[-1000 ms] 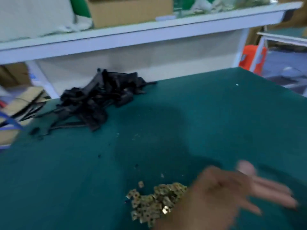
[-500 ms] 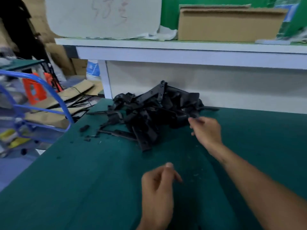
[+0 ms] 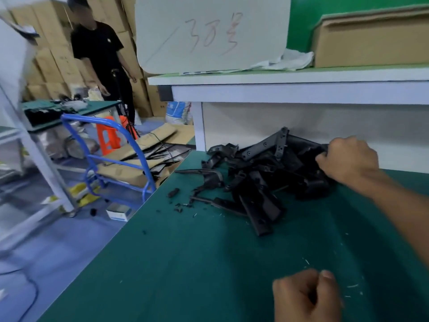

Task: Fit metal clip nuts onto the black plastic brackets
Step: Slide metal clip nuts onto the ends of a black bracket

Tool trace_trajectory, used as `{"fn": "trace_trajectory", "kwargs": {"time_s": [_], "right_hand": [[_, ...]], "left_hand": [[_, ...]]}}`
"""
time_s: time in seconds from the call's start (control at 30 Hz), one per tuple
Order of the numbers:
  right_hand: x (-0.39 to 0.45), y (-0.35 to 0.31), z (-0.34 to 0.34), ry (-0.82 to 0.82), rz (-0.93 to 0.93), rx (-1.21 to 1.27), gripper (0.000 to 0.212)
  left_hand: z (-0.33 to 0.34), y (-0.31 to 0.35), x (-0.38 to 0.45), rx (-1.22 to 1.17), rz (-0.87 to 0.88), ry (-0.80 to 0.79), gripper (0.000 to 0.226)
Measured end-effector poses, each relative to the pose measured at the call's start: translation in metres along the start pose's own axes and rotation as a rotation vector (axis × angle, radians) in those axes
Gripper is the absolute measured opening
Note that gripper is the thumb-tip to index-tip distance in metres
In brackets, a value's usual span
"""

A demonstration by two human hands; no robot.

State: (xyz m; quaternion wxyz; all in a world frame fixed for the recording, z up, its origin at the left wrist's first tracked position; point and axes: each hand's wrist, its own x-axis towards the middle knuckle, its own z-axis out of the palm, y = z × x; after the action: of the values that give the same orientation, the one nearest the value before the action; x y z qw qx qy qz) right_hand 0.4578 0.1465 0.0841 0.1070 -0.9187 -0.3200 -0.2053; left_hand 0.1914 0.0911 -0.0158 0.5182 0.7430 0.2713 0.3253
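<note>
**Far hand at the bracket heap, near hand curled shut**

Nearest me, the left hand (image 3: 306,296) hovers low over the counter (image 3: 185,263), fingers curled with the thumb pressed on top; I cannot tell whether a clip nut sits inside. Ahead of it lies bare green cloth with a few slivers. Beyond, the right hand (image 3: 348,159) reaches into the right side of the pile of brackets (image 3: 262,177), fingers bent around a black piece. The heap spreads leftward from those fingers, long pieces lying every way, backed by the white panel (image 3: 301,117); the counter's left edge is close.
</note>
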Motion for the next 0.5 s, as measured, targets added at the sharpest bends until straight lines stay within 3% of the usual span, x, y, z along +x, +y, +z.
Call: {"fn": "trace_trajectory", "kwargs": {"time_s": [0.17, 0.3, 0.4, 0.5], "right_hand": [[0.003, 0.027, -0.04, 0.15, -0.072, 0.002, 0.04], [-0.05, 0.04, -0.083, 0.291, -0.129, -0.036, 0.033], [-0.137, 0.045, -0.1, 0.417, -0.293, -0.068, 0.024], [-0.228, 0.055, -0.104, 0.416, -0.572, -0.141, 0.024]], "left_hand": [[0.002, 0.005, -0.007, -0.11, 0.046, 0.012, 0.047], [0.009, 0.004, -0.014, -0.302, 0.06, 0.06, 0.045], [0.015, 0.007, -0.02, -0.417, 0.025, -0.048, 0.035], [0.028, 0.021, -0.03, -0.603, -0.133, -0.171, 0.054]]}}
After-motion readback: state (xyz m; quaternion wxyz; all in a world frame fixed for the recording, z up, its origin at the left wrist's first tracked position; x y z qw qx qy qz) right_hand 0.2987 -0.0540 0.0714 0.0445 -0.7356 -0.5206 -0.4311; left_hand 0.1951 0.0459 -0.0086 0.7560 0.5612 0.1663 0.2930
